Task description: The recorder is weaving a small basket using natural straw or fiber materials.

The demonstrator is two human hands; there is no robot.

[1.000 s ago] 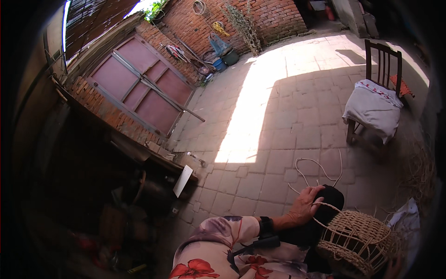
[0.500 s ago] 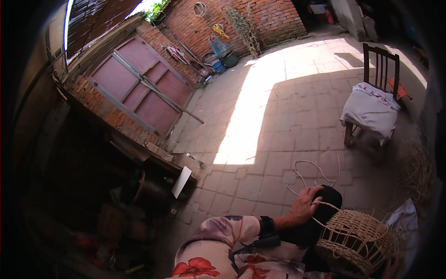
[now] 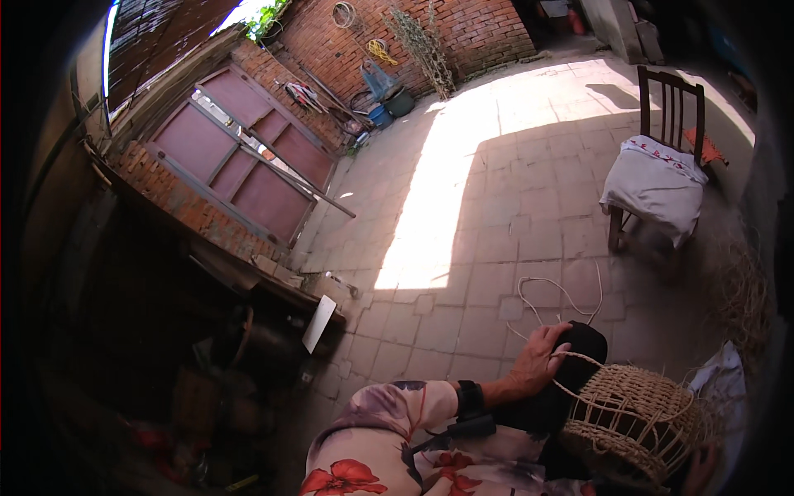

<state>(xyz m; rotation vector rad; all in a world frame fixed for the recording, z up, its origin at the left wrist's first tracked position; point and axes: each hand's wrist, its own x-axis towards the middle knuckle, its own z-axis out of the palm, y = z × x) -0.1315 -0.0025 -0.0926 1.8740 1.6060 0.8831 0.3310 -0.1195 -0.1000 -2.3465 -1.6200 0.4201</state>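
Left hand [image 3: 536, 362] forward; right hand [image 3: 703, 471] lower

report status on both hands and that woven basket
Left hand gripping cord. Right hand lower right, grip unclear. Woven basket between hands, gaps in its side. Pale cloth beside it.

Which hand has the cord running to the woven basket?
The left hand, with the black wristband: its thumb is on the cord. The right hand is low by the right side of the woven basket, in shadow.
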